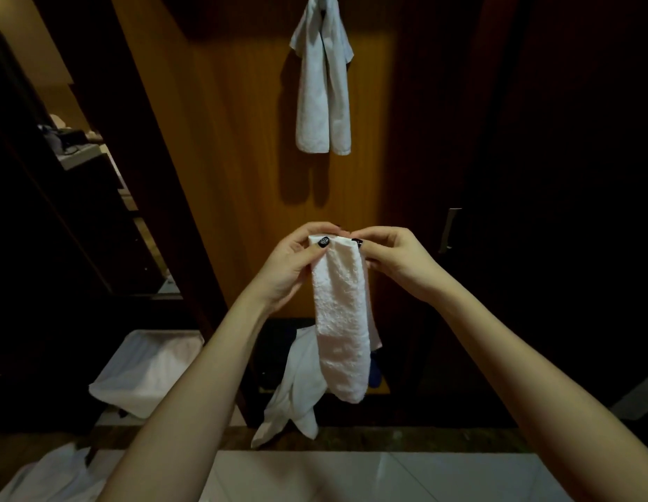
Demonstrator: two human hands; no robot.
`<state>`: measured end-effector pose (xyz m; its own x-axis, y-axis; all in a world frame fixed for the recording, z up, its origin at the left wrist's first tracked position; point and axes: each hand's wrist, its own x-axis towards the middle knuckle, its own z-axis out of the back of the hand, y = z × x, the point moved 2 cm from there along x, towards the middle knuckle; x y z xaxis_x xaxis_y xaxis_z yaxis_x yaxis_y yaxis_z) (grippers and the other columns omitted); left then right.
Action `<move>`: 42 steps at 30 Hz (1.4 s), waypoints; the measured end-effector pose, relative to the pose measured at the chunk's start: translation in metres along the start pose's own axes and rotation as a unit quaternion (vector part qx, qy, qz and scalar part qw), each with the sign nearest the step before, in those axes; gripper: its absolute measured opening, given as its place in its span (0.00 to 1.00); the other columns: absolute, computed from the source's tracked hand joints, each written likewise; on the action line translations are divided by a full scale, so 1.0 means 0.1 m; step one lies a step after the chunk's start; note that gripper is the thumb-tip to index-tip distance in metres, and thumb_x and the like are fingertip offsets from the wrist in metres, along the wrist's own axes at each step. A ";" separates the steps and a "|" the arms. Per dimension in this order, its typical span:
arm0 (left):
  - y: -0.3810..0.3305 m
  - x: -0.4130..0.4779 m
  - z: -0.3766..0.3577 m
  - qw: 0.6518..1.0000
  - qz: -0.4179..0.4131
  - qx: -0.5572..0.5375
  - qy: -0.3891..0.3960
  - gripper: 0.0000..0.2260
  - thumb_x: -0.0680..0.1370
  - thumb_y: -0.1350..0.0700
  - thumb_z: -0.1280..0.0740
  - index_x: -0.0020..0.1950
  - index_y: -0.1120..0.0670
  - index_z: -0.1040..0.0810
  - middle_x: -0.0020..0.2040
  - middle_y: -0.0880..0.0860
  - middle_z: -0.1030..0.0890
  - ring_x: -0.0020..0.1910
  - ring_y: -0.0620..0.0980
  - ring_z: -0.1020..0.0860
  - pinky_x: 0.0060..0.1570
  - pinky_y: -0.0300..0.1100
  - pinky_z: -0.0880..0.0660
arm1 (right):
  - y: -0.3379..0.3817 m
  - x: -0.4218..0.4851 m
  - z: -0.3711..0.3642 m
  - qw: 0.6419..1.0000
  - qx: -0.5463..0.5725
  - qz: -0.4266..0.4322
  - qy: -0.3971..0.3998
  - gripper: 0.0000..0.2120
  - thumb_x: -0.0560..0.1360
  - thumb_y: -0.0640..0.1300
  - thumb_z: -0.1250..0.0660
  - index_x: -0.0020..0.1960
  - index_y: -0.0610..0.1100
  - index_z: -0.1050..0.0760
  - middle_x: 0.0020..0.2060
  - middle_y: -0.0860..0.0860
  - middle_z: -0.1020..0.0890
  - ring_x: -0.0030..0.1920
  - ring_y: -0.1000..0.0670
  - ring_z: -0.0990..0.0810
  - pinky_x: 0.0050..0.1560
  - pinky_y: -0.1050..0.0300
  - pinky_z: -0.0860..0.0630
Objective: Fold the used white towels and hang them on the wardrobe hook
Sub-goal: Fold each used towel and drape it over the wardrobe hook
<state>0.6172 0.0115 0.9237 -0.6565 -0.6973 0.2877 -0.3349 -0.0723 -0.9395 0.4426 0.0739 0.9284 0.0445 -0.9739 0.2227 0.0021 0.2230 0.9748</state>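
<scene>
The hanging white terry towel [324,85] runs off the top edge, so what holds it is out of sight. Behind the long folded white towel [339,313], the fingers of my left hand [293,266] and right hand [398,262] are mostly hidden. That towel covers part of the crumpled white cloth [297,389] below and most of a dark blue thing [374,373], perhaps fabric. Objects on the dim left shelf [70,139] are too blurred to name.

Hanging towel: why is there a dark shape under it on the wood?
Head view: it's the shadow of the hanging towel, cast down-left on the wooden panel; head view too: the edges are dim, the held towel bright.
</scene>
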 end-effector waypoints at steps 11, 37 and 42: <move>-0.09 -0.04 0.06 0.977 -0.011 0.208 -0.036 0.04 0.78 0.57 0.33 0.49 0.54 0.19 0.39 0.49 0.18 0.30 0.46 0.21 0.30 0.36 0.25 | -0.10 -0.04 -0.04 0.996 0.043 0.004 -0.073 0.03 0.79 0.39 0.35 0.49 0.40 0.23 0.40 0.50 0.19 0.36 0.55 0.21 0.36 0.63 0.26; -0.16 0.00 0.05 0.947 -0.007 0.317 0.046 0.04 0.76 0.57 0.35 0.44 0.49 0.28 0.35 0.38 0.27 0.35 0.38 0.32 0.36 0.31 0.34 | -0.05 -0.10 -0.06 0.993 -0.079 0.070 -0.055 0.04 0.73 0.35 0.28 0.46 0.41 0.21 0.42 0.49 0.17 0.45 0.52 0.18 0.47 0.61 0.21; -0.16 -0.03 0.05 0.936 -0.001 0.348 0.060 0.03 0.75 0.54 0.36 0.43 0.49 0.29 0.40 0.49 0.28 0.39 0.47 0.31 0.41 0.44 0.34 | -0.02 -0.10 -0.05 0.990 -0.105 0.085 -0.052 0.03 0.73 0.36 0.28 0.44 0.42 0.20 0.40 0.53 0.16 0.44 0.53 0.18 0.46 0.62 0.21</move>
<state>0.6279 0.0106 0.9373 -0.7418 -0.6144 0.2687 0.1573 -0.5490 -0.8209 0.4468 0.0834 0.9237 -0.0403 -0.9185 0.3934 0.2105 0.3771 0.9020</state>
